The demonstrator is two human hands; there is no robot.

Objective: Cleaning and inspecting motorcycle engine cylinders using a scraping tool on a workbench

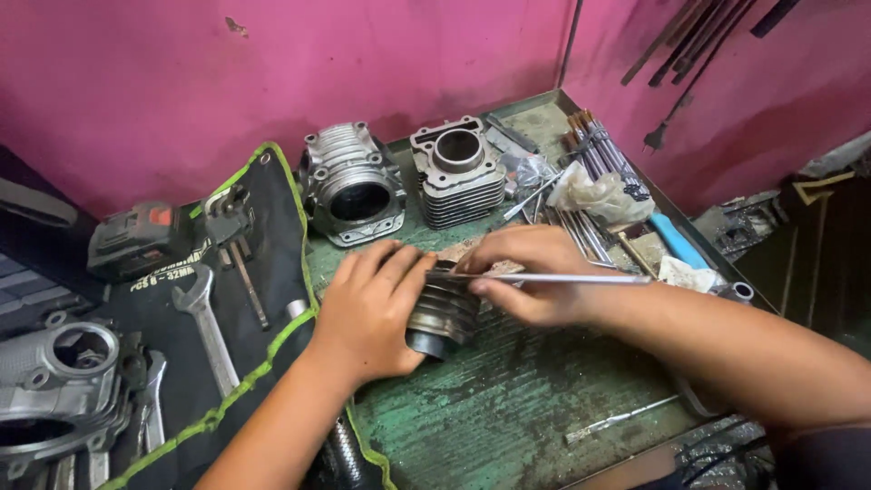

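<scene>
My left hand (372,308) is wrapped over a finned metal engine cylinder (445,318) lying on its side on the green workbench (508,408). My right hand (531,272) rests against the cylinder's far side and holds a thin metal rod (562,279) that runs out to the right. Most of the cylinder is hidden under both hands; only its fins and dark lower rim show.
Two more finned cylinders (352,181) (458,168) stand at the back by the pink wall. A black tool roll (245,299) on the left carries a spanner (207,322); a power tool battery (136,238) and an engine casing (59,381) lie beyond. Rods (603,150) and a rag sit at the right.
</scene>
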